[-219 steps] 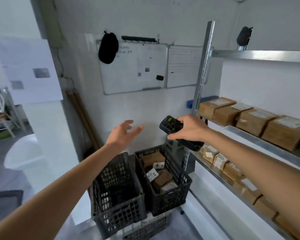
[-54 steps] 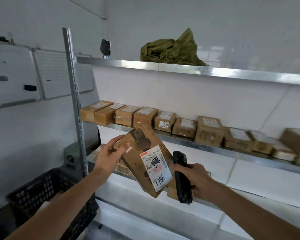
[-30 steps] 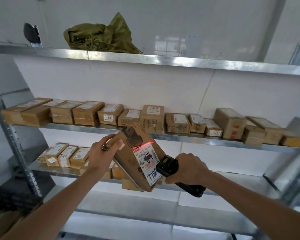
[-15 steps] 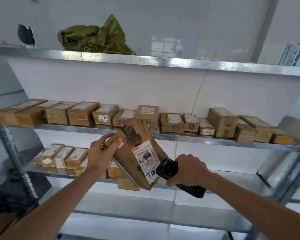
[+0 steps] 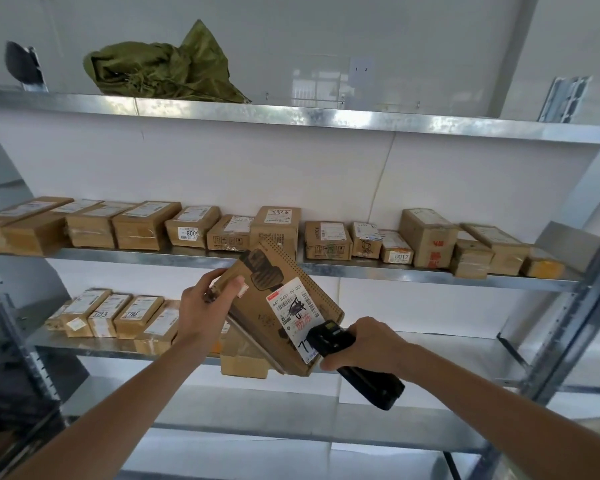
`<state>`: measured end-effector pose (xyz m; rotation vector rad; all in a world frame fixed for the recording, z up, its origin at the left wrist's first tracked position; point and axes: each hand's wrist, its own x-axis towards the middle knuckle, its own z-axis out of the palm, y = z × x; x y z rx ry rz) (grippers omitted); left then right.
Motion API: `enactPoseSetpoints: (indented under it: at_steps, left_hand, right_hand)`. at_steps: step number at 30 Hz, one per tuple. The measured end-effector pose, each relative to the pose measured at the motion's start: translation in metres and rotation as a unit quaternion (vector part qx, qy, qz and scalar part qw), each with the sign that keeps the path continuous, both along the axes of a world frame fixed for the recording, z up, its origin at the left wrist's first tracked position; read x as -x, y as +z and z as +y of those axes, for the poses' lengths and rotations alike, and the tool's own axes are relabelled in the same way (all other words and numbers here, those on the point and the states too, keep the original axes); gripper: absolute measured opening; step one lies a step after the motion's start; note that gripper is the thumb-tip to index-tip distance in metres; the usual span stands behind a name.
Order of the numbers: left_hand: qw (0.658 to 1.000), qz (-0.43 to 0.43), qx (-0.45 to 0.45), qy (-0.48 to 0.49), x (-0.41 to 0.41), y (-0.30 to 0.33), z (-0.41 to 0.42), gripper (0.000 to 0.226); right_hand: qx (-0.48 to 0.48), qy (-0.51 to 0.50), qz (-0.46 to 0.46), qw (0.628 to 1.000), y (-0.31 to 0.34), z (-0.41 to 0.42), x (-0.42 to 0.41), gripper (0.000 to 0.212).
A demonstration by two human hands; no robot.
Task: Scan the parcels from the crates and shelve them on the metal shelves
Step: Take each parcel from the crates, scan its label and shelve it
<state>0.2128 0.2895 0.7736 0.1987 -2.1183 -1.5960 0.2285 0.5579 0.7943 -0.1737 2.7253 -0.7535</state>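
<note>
1. left hand (image 5: 201, 313) grips the top-left corner of a flat brown cardboard parcel with a white barcode label (image 5: 274, 306), held tilted in the air in front of the metal shelves (image 5: 326, 268), between middle and lower tiers.
2. right hand (image 5: 368, 344) is wrapped round a black handheld scanner (image 5: 354, 362); its head sits right at the label's lower edge.
3. risks: one-corner hold, so the parcel could pivot or slip on the way to a shelf. scanner head covers part of the label, so a bad read is possible.
4. around: middle tier is packed with a row of brown boxes (image 5: 187, 230), little free room. lower tier has labelled boxes (image 5: 118, 317) on the left, bare metal to the right, probably the easier slot.
5. crumpled olive-green bag (image 5: 163, 74) on the top shelf, out of the way.
</note>
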Motion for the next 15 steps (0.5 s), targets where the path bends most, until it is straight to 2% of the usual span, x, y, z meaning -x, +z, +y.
enactPoseSetpoints:
  at_steps: [5, 9, 12, 15]
  left_hand:
    - [0.996, -0.064, -0.025, -0.056, 0.017, -0.02, 0.028, 0.025]
    - [0.988, -0.116, -0.029, -0.095, 0.028, -0.034, 0.05, 0.032]
    - [0.978, -0.166, -0.013, -0.124, 0.035, -0.04, 0.07, 0.048]
    - [0.972, -0.194, 0.014, -0.133, 0.044, -0.054, 0.086, 0.051]
  right_hand:
    - [0.069, -0.032, 0.003, 0.997, -0.013, 0.025, 0.003, 0.026]
    - [0.09, -0.109, 0.018, 0.99, -0.029, 0.056, 0.012, 0.034]
    - [0.109, -0.139, 0.027, 0.984, -0.036, 0.082, 0.017, 0.032]
    - [0.123, -0.155, 0.026, 0.98, -0.045, 0.106, 0.026, 0.03]
